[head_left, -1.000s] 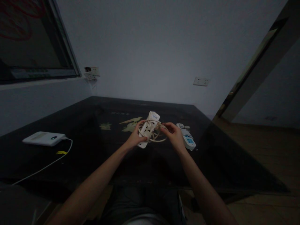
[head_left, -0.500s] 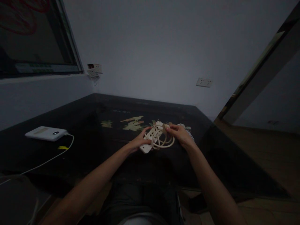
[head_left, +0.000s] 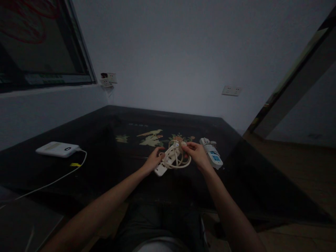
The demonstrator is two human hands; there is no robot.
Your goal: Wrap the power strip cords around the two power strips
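A white power strip (head_left: 166, 163) lies low over the dark table (head_left: 105, 157) with its cream cord (head_left: 179, 158) looped in coils around it. My left hand (head_left: 153, 161) grips the strip's left side, fingers curled on it. My right hand (head_left: 196, 154) pinches the cord near the top of the coils. Both hands are in the middle of the table, close together.
A second white power strip with a blue label (head_left: 212, 156) lies just right of my right hand. A white box (head_left: 57, 149) with a white cable (head_left: 57, 179) sits at the left. Wall sockets (head_left: 231, 90) are on the back wall, a window at upper left.
The strip has come down from upright in my hands to lying low over the table. My right hand has shifted along the cord, and the coils hang looser.
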